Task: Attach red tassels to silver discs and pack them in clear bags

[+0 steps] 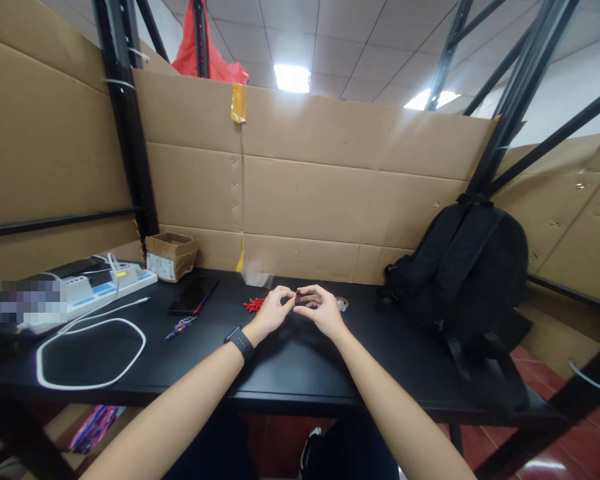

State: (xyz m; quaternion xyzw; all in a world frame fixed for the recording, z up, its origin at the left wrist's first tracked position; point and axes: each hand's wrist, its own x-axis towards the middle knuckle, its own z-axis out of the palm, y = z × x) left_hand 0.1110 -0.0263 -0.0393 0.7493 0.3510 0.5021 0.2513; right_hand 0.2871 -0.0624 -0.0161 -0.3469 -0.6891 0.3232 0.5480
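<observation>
My left hand [275,308], with a dark watch on its wrist, and my right hand [321,308] meet over the middle of the black table. Between their fingertips is a small dark brown piece [297,298], pinched from both sides; it is too small and too covered to name. Beside my left hand lies a pile of small red pieces [253,305]. A round clear item [343,304], perhaps a shallow dish, sits just past my right hand and is partly hidden by it.
A black backpack [473,267] stands on the table [190,363] at right. To the left are a phone [193,295], a keyring [181,327], a white cable [143,340], a power strip [110,291] and a small cardboard box [173,256]. Cardboard walls [300,193] enclose the table.
</observation>
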